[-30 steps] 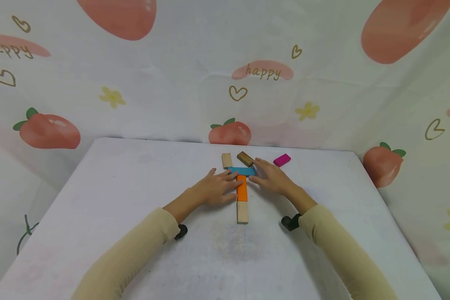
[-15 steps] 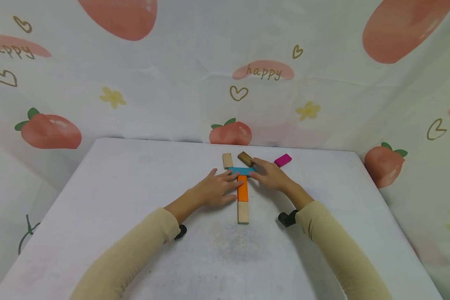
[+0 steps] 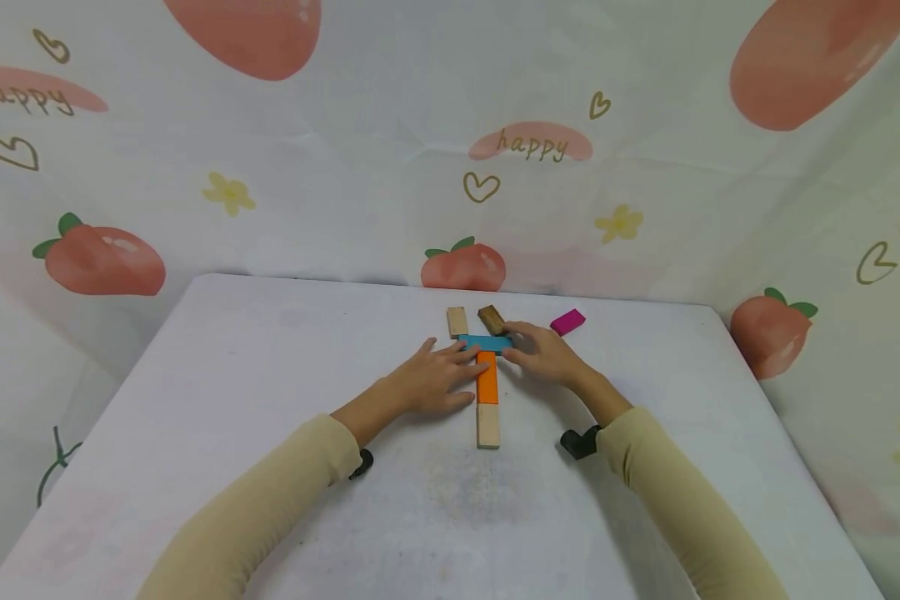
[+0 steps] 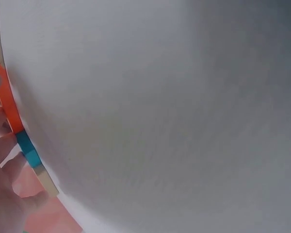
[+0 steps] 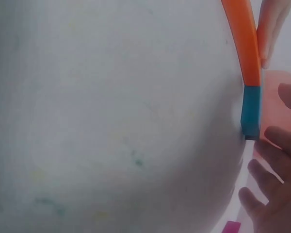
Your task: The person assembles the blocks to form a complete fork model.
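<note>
A T of wooden blocks lies mid-table: a blue block (image 3: 487,343) across the top, an orange block (image 3: 487,387) below it, then a plain wood block (image 3: 488,427) nearest me. My left hand (image 3: 431,379) is spread flat from the left, its fingertips over the orange block and the blue block's left end. From the right comes my right hand (image 3: 546,354), thumb at the blue block's right end and index fingertip at the near end of a brown block (image 3: 490,318). In the right wrist view its fingers (image 5: 264,179) are apart and loosely bent.
Another plain wood block (image 3: 457,322) points away behind the blue block's left end. Farther right, beyond my right hand, lies a magenta block (image 3: 568,322). The white table (image 3: 307,333) ends at a printed cloth backdrop (image 3: 345,167).
The brown block has turned slightly, its long side now pointing more directly away from me. My right hand has shifted only a little; the left hand stays in place over the blocks.
</note>
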